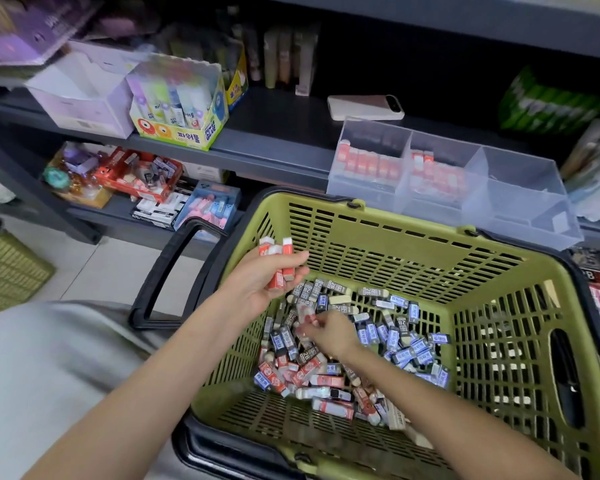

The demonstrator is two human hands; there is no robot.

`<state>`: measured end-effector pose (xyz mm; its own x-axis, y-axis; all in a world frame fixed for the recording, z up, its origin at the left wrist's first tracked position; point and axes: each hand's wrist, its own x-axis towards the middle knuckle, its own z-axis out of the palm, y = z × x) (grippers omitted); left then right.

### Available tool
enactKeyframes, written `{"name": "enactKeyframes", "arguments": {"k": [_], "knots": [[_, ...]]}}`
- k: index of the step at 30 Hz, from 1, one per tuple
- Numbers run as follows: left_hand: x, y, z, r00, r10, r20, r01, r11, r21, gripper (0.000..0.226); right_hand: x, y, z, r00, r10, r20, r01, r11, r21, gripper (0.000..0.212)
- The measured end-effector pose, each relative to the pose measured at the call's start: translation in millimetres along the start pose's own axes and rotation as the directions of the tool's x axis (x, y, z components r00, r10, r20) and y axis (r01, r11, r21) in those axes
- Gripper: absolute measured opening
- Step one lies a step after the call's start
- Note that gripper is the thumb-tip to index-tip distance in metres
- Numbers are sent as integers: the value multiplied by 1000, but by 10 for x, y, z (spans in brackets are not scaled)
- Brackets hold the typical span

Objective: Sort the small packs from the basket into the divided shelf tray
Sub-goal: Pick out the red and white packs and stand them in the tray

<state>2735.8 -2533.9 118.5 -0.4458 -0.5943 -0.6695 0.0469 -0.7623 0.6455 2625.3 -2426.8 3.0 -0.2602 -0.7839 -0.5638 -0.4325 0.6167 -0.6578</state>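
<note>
A green plastic basket (413, 251) holds a heap of small packs (371, 344) in red, blue and black sleeves. My left hand (260, 282) hovers over the basket's left side, palm up, holding several red-and-white packs (279, 268). My right hand (329, 332) is down in the heap and pinches one red pack (305, 315), which is blurred. On the shelf behind stands the clear divided tray (534, 223). Its left compartment holds a row of red packs (368, 164). More red packs (437, 174) fill the middle one, and the right compartment looks empty.
A phone (366, 107) lies on the shelf behind the tray. A glue-stick box (179, 105) and a white box (80, 95) stand at the left. Lower shelf boxes (142, 178) hold other stationery. The basket's black handle (174, 271) hangs out to the left.
</note>
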Motion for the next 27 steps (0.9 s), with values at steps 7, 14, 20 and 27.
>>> {"name": "enactKeyframes", "arguments": {"k": [7,14,20,27], "knots": [[0,-159,136,998,13,63,-29,966,256,63,-506,-476,-664,970,-214,-118,245,864,440,23],[-29,-263,247,985,84,150,-115,970,213,69,-737,-685,-719,915,-357,-187,393,894,217,13],[-45,-205,241,990,67,122,-91,975,201,63,-707,-281,-723,925,-353,-140,372,772,516,35],[-27,-169,210,992,6,126,-19,994,105,53,-354,369,-131,860,-478,180,499,712,-494,35]]}}
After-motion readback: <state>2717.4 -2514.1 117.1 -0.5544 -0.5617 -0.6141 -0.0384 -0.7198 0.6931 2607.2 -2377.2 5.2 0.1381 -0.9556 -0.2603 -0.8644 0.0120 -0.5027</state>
